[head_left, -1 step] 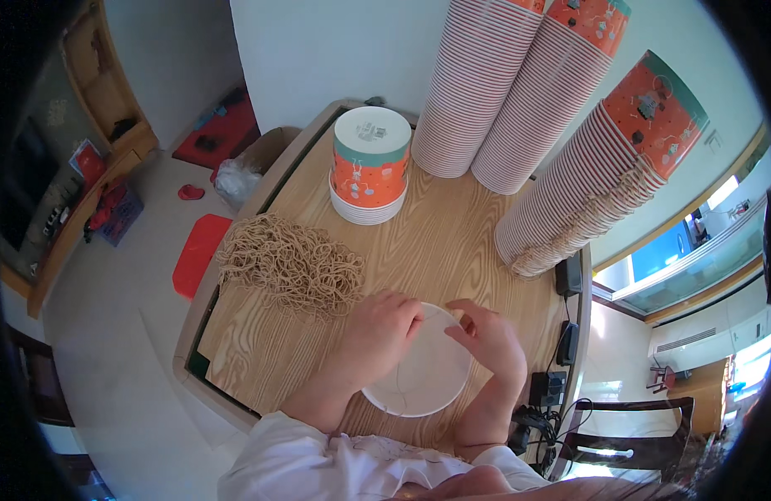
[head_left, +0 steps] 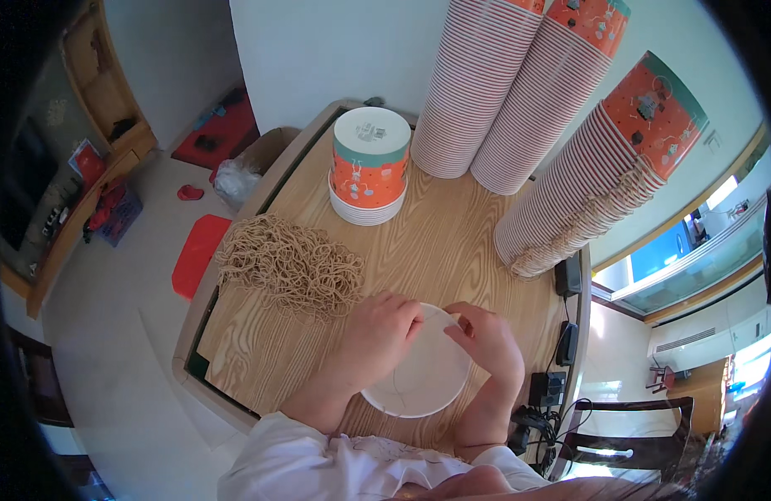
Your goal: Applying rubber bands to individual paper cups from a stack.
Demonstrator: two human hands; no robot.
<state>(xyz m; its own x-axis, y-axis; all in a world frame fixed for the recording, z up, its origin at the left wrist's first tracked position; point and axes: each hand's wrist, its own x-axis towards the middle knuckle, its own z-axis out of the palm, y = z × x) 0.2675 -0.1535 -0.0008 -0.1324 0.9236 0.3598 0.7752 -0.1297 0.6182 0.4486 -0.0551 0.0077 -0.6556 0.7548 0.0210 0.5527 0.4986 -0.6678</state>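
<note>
A white, round paper tub [head_left: 431,363] sits with its open mouth up at the table's near edge, below my hands. My left hand [head_left: 384,330] is closed over its far left rim, the thumb and fingers bunched together. At the far right rim, the thumb and fingers of my right hand [head_left: 488,338] curl towards each other in a pinch. Thin string-like lines run across the tub's mouth and inside. What the fingertips hold is too small to make out. Beyond my left hand lies a tangled heap of tan string [head_left: 289,263].
An upside-down orange and green tub stack [head_left: 370,171] stands at the back. Tall tub stacks [head_left: 477,88] rise behind; another stack [head_left: 577,179], with tan strings along its side, stands at the right. Black power adapters [head_left: 548,388] and cables line the right edge, near a dark chair [head_left: 636,434].
The fingers of my right hand have shifted very slightly at the tub's rim. My left hand and the tub look the same.
</note>
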